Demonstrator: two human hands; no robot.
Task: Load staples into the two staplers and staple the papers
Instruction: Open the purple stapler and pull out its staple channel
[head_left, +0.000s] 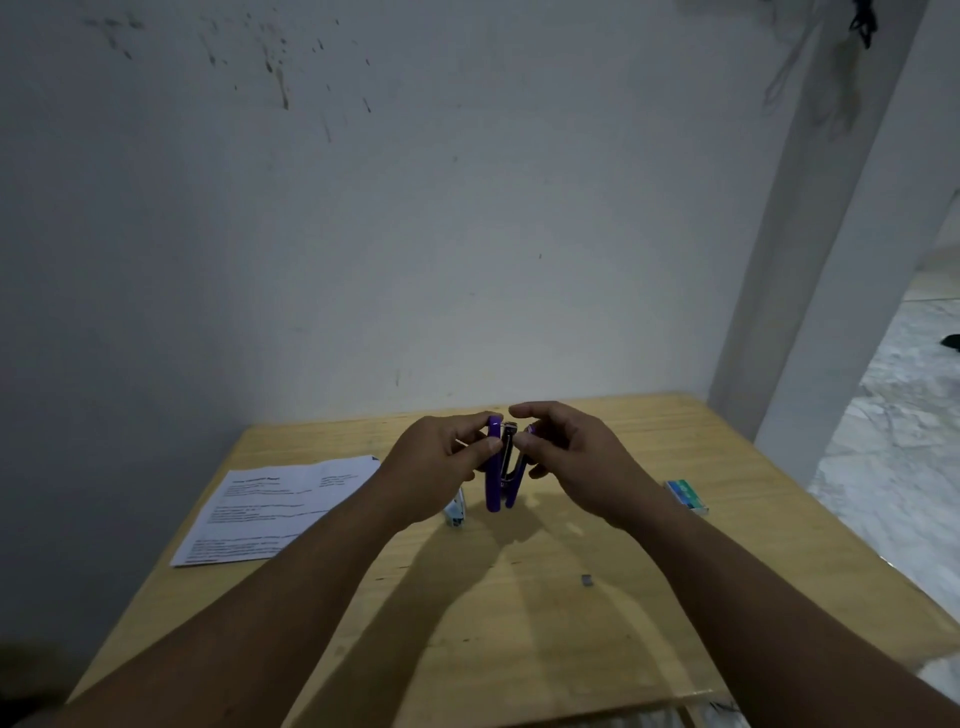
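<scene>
A purple stapler (497, 480) is held upright above the wooden table (519, 597), swung open so its metal staple channel shows between the two purple arms. My left hand (435, 467) grips its left arm, thumb on the metal channel. My right hand (576, 457) holds the right arm, with its fingers curled over the top. A second small stapler (455, 512) lies on the table under my left hand, mostly hidden. Printed papers (275, 506) lie at the left of the table.
A green and white staple box (687, 496) lies near the table's right edge. A small grey strip of staples (587, 580) rests mid-table toward the front. A white wall stands behind the table, with a pillar and tiled floor to the right.
</scene>
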